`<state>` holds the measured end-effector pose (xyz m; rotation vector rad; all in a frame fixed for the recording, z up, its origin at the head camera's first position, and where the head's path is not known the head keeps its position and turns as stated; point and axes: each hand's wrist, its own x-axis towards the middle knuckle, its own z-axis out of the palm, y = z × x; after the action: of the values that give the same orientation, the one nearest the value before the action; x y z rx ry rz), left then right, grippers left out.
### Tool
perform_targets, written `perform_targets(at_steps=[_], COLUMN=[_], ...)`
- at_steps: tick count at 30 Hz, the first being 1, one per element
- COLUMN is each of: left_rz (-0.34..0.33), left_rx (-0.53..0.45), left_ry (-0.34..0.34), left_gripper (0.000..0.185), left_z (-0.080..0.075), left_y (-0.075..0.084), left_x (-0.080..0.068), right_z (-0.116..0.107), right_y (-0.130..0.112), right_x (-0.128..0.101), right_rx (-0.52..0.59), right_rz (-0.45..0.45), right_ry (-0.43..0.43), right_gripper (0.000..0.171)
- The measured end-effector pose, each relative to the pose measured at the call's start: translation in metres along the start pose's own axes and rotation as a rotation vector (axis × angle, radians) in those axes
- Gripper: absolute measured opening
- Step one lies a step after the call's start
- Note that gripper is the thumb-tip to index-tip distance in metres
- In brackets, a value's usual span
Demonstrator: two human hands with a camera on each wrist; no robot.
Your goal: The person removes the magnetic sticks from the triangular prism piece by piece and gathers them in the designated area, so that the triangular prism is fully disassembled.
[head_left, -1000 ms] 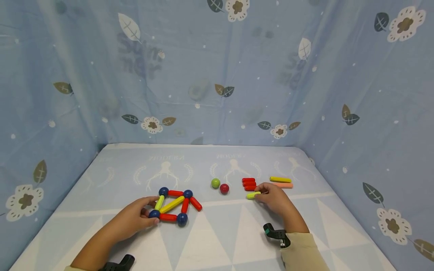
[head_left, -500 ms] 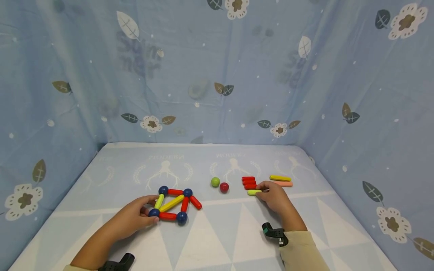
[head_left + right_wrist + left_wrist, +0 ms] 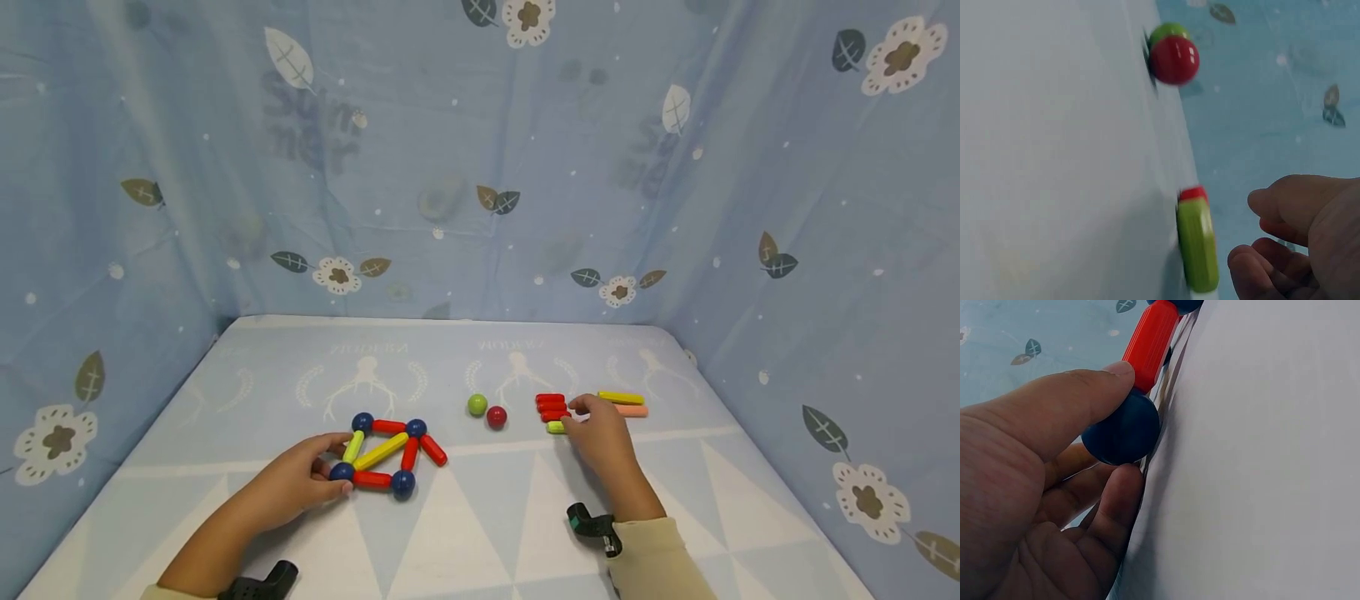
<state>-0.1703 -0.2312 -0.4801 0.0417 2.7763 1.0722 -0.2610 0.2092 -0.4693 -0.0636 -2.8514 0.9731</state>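
Blue cloth (image 3: pixel 435 167) printed with leaves and flowers hangs round the table (image 3: pixel 480 533) from nine o'clock through twelve to three; the tabletop is pale, with triangles along its near part.

In the head view, the frame of rods and balls (image 3: pixel 381 451) lies on the table between two and three o'clock of the left hand (image 3: pixel 300 479), whose thumb and fingers pinch its nearest blue ball (image 3: pixel 1124 428). The right hand (image 3: pixel 603 437) is loose, thumb and fingertips parted, with the lime rod (image 3: pixel 1197 247) just beside it toward nine o'clock and three red rods (image 3: pixel 551 407) toward ten. The yellow rod (image 3: pixel 621 398) and salmon rod (image 3: pixel 632 411) lie toward one. Well off, between nine and ten, sit the green ball (image 3: pixel 477 405) and red ball (image 3: pixel 497 417).

A second ago the right fingers pinched the lime rod, which lay tilted; now it lies alongside the red rods, released. The left hand's grip is unchanged.
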Motion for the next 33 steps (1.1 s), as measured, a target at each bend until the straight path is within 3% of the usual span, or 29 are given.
perform_targets(at_steps=[4,9,15,20,27,33], left_rz=[0.001,0.005,-0.008,-0.007,-0.002,-0.001], left_rx=[-0.015,-0.021,0.011,0.002,0.000,0.007], left_ry=[-0.006,-0.007,0.002,-0.005,-0.006,-0.004], left_gripper=[0.082,0.082,0.083,0.083,0.083,0.083], left_z=[0.001,0.002,-0.001,0.000,0.003,0.000], left_y=[0.001,0.002,0.001,0.000,0.000,0.003], left_x=[0.001,0.001,-0.001,0.000,0.002,0.000], right_z=[0.006,0.023,0.049,0.068,0.092,0.099], right_y=[-0.038,-0.077,-0.108,-0.125,-0.133,-0.134], right_x=[-0.019,-0.038,-0.047,-0.049,-0.045,-0.043], right_rx=[0.013,0.099,0.108,0.123,-0.023,-0.006], right_rz=[-0.095,-0.164,-0.249,-0.275,-0.285,-0.270], right_ry=[-0.028,-0.205,-0.363,-0.416,-0.451,-0.477], right_gripper=[0.026,0.026,0.030,0.035,0.043,0.052])
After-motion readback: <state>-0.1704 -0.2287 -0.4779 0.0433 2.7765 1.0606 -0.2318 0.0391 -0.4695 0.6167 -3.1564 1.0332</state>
